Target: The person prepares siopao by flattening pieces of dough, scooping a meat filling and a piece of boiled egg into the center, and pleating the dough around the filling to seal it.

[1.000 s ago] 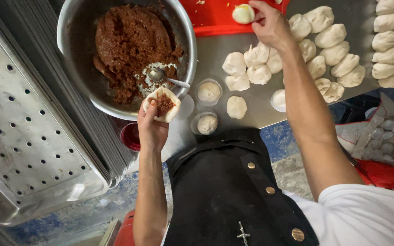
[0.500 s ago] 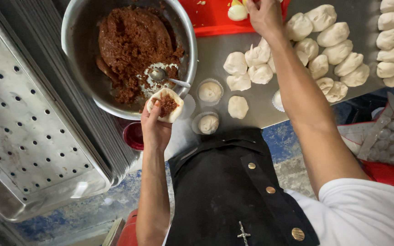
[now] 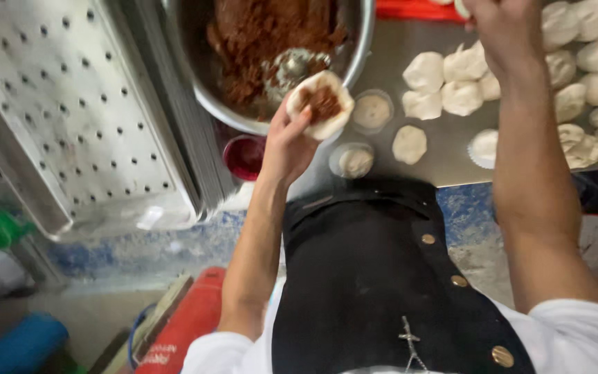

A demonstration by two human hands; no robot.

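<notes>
Left hand (image 3: 288,142) cups the soft, floppy filled wrapper (image 3: 321,104) from below; right hand (image 3: 503,28) probably closed on dough, can't tell.

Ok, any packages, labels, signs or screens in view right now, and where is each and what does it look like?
No signs or screens in view.
Red cylinder: bottom centre-left on the floor, lying tilted, red with small pale lettering near its lower end.
Paper cups: small round white liners on the steel table, right of the left hand, each holding pale dough; no print visible.
</notes>
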